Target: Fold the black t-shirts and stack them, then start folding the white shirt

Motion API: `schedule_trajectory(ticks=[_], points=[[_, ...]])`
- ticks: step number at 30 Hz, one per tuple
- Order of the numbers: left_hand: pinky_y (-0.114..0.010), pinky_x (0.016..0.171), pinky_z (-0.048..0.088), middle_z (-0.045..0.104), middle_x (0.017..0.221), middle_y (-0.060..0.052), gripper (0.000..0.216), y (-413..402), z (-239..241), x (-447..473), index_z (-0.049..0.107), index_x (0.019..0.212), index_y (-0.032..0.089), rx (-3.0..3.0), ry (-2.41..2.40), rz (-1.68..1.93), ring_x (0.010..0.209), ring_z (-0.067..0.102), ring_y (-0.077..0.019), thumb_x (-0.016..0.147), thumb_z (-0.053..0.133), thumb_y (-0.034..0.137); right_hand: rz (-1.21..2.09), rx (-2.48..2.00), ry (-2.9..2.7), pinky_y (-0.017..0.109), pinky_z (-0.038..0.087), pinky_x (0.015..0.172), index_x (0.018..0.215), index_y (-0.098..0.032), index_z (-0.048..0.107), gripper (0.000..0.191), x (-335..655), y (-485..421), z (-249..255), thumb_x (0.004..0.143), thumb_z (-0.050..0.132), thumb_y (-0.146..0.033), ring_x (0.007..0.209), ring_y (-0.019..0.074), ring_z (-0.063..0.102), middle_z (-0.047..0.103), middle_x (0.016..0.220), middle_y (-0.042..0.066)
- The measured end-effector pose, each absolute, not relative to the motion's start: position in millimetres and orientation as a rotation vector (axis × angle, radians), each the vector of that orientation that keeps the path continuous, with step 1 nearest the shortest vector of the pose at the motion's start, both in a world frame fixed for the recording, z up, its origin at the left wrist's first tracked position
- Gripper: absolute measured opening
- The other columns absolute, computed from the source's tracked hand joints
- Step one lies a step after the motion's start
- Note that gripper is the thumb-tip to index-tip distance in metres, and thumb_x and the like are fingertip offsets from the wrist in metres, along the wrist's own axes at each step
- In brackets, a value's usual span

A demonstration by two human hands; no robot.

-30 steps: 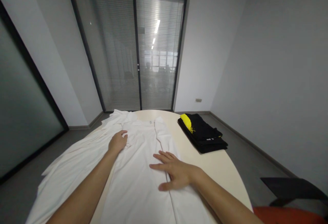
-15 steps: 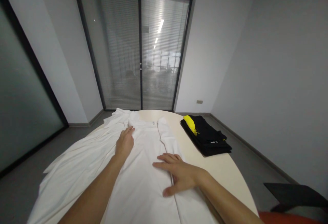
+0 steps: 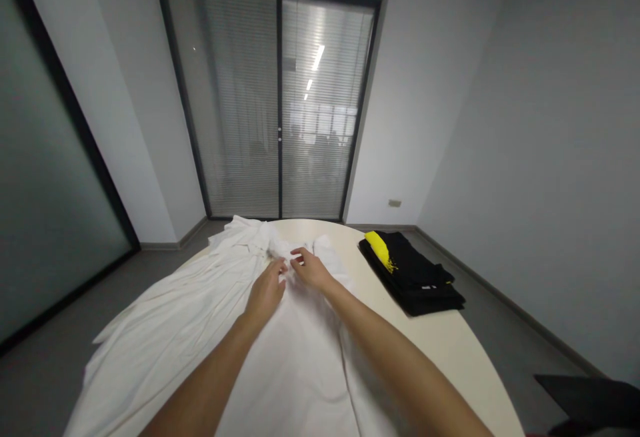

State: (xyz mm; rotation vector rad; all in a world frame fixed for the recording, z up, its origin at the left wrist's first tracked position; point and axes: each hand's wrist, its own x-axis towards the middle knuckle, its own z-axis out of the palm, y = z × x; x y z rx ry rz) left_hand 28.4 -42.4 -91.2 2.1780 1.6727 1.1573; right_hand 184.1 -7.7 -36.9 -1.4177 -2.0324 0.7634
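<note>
A white shirt [image 3: 290, 357] lies lengthwise on the table, its collar end away from me and one sleeve folded along the right side. At the collar end my left hand [image 3: 270, 285] has its fingers curled in, pinching the cloth. Close beside it on the right, my right hand [image 3: 311, 270] bends its fingers toward the left one and also grips the fabric there. The cloth between the hands is bunched and slightly blurred, so the exact edge held is hard to see. More loose white clothing [image 3: 175, 317] spreads rumpled along the left side.
A stack of folded black clothes [image 3: 415, 264] with a yellow patch sits on the right of the round cream table [image 3: 470, 370]. A dark chair [image 3: 590, 397] stands at the lower right. Beyond the table are glass panels with blinds [image 3: 240, 117].
My right hand has gone from lying spread on the shirt's middle up to the collar end. My left hand has shifted right, and the two now meet with fingers curled. The view has tilted slightly.
</note>
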Motion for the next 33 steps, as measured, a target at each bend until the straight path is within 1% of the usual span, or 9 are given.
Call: schedule_trajectory(ticks=[3, 6, 10, 13, 18, 24, 28, 31, 33], points=[[-0.031, 0.083, 0.051, 0.061, 0.099, -0.002, 0.026, -43, -92, 29, 0.051, 0.093, 0.023, 2.162, 1.693, 1.180, 0.090, 0.063, -0.0178, 0.077, 0.055, 0.003, 0.751, -1.477, -2.021, 0.029, 0.044, 0.082, 0.120, -0.022, 0.054, 0.027, 165, 4, -44, 0.093, 0.053, -0.028, 0.092, 0.0192, 0.065, 0.071, 0.106, 0.007], [-0.031, 0.077, 0.048, 0.055, 0.089, -0.001, 0.022, -45, -91, 29, 0.044, 0.081, 0.024, 2.134, 1.745, 1.206, 0.082, 0.059, -0.0184, 0.077, 0.054, 0.005, 0.723, -1.528, -1.995, 0.030, 0.042, 0.078, 0.115, -0.022, 0.052, 0.029, 152, 11, -51, 0.088, 0.060, -0.030, 0.089, 0.0208, 0.063, 0.070, 0.099, 0.007], [-0.030, 0.074, 0.045, 0.053, 0.084, 0.001, 0.024, -47, -87, 28, 0.040, 0.076, 0.025, 2.124, 1.755, 1.214, 0.080, 0.058, -0.0183, 0.078, 0.054, 0.006, 0.719, -1.496, -1.908, 0.028, 0.040, 0.074, 0.103, -0.024, 0.051, 0.031, 144, 21, -58, 0.077, 0.069, -0.024, 0.081, 0.0183, 0.058, 0.066, 0.090, 0.001], [-0.029, 0.072, 0.044, 0.052, 0.082, 0.001, 0.022, -47, -84, 29, 0.040, 0.076, 0.025, 2.124, 1.741, 1.216, 0.076, 0.056, -0.0174, 0.079, 0.054, 0.007, 0.766, -1.411, -1.842, 0.025, 0.040, 0.072, 0.096, -0.024, 0.053, 0.027, 143, 31, -63, 0.074, 0.066, -0.014, 0.076, 0.0144, 0.056, 0.064, 0.088, -0.001], [-0.029, 0.074, 0.045, 0.053, 0.087, 0.000, 0.019, -41, -86, 31, 0.043, 0.080, 0.024, 2.084, 1.464, 1.326, 0.081, 0.056, -0.0175, 0.078, 0.054, 0.008, 0.838, -1.409, -1.715, 0.021, 0.043, 0.061, 0.107, -0.022, 0.054, 0.031, 142, 53, -75, 0.078, 0.057, -0.014, 0.063, 0.0112, 0.054, 0.062, 0.079, -0.003], [-0.026, 0.072, 0.049, 0.056, 0.092, -0.001, 0.023, -36, -94, 35, 0.040, 0.075, 0.023, 2.057, 1.261, 1.328, 0.085, 0.057, -0.0164, 0.075, 0.053, 0.004, 0.888, -1.408, -1.631, 0.022, 0.046, 0.057, 0.116, -0.017, 0.057, 0.044, 144, 69, -92, 0.072, 0.064, -0.017, 0.055, 0.0114, 0.054, 0.059, 0.065, -0.005], [-0.026, 0.071, 0.051, 0.055, 0.091, -0.001, 0.021, -36, -95, 36, 0.040, 0.073, 0.023, 2.031, 1.230, 1.343, 0.083, 0.057, -0.0160, 0.076, 0.052, 0.005, 0.880, -1.362, -1.654, 0.026, 0.053, 0.072, 0.114, -0.017, 0.063, 0.047, 147, 73, -95, 0.068, 0.060, -0.009, 0.071, 0.0140, 0.063, 0.069, 0.082, 0.000], [-0.027, 0.073, 0.053, 0.056, 0.095, -0.003, 0.018, -37, -94, 35, 0.042, 0.075, 0.022, 2.016, 1.209, 1.349, 0.087, 0.058, -0.0165, 0.078, 0.052, 0.008, 0.822, -1.342, -1.661, 0.028, 0.050, 0.091, 0.118, -0.018, 0.064, 0.053, 149, 75, -95, 0.068, 0.053, -0.005, 0.096, 0.0160, 0.065, 0.070, 0.109, 0.005], [-0.028, 0.074, 0.053, 0.057, 0.096, -0.003, 0.017, -38, -95, 35, 0.044, 0.076, 0.022, 2.013, 1.199, 1.342, 0.087, 0.059, -0.0166, 0.078, 0.054, 0.008, 0.786, -1.360, -1.668, 0.030, 0.048, 0.097, 0.122, -0.018, 0.063, 0.057, 151, 76, -96, 0.067, 0.052, -0.005, 0.101, 0.0177, 0.065, 0.069, 0.115, 0.006]])
